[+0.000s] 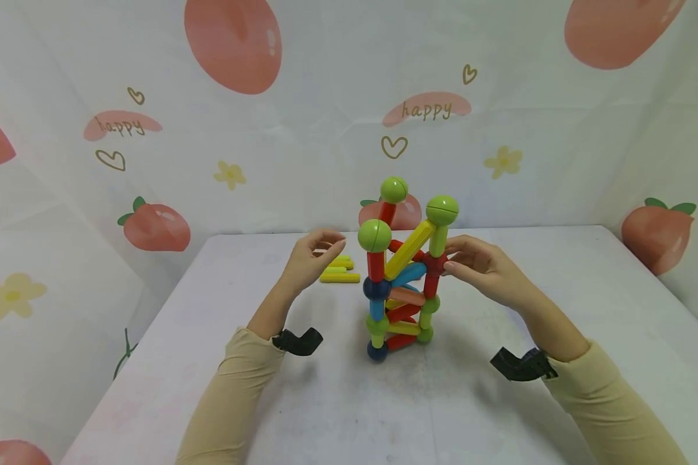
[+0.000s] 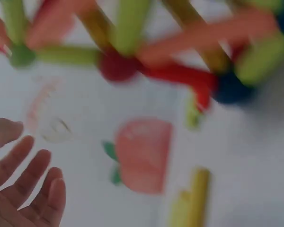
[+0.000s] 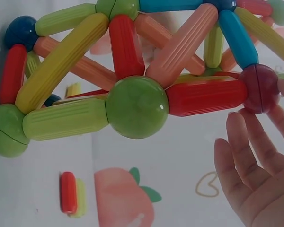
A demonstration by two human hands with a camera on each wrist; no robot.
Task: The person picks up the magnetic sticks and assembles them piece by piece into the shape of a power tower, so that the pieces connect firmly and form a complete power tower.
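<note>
A tower of colored rods and balls, a magnetic stick-and-ball toy (image 1: pixel 408 250), stands upright on the table, topped by several green balls. At its right side my right hand (image 1: pixel 485 268) pinches a dark red ball (image 3: pixel 260 89) between thumb and fingertips; the thumb is partly cut off in the right wrist view. My left hand (image 1: pixel 315 259) hovers to the left of the tower, apart from it, fingers loosely bent and holding nothing. In the left wrist view the left hand (image 2: pixel 31 189) is relaxed, and the tower is blurred.
Loose yellow and light-green rods (image 1: pixel 340 278) lie on the white table (image 1: pixel 326 413) behind and left of the tower. In the right wrist view, a loose red rod (image 3: pixel 68 193) lies beside a light-green one. A peach-printed cloth (image 1: pixel 326 129) hangs behind.
</note>
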